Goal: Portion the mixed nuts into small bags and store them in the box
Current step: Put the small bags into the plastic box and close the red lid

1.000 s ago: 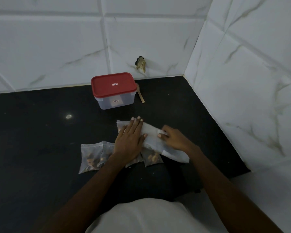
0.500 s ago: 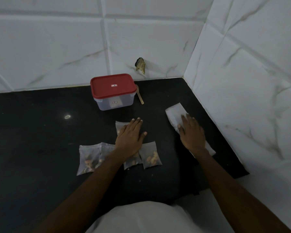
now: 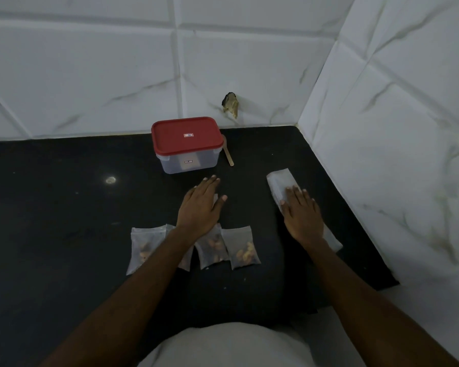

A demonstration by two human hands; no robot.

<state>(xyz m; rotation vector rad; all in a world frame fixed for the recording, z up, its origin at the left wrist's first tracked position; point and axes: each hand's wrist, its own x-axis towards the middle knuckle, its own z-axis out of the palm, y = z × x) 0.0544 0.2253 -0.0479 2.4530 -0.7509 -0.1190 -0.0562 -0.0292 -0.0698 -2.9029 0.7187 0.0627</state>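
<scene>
Hands apart, both flat with straight fingers, left hand point(image 3: 200, 207) over a nearly hidden bag point(image 3: 215, 199), right hand point(image 3: 302, 215) pressing a white packet point(image 3: 278, 181), nut bags point(image 3: 243, 247) at the left wrist, one under the forearm, lidded box point(image 3: 187, 144) beyond the left fingertips.

**Dim corner, dark counter**

I face a black countertop point(image 3: 51, 221) meeting white veined wall tiles point(image 3: 90, 75) at 12 o'clock and a side wall point(image 3: 408, 128) at 3 o'clock. A chipped hole point(image 3: 231, 104) mars the tiles.
</scene>
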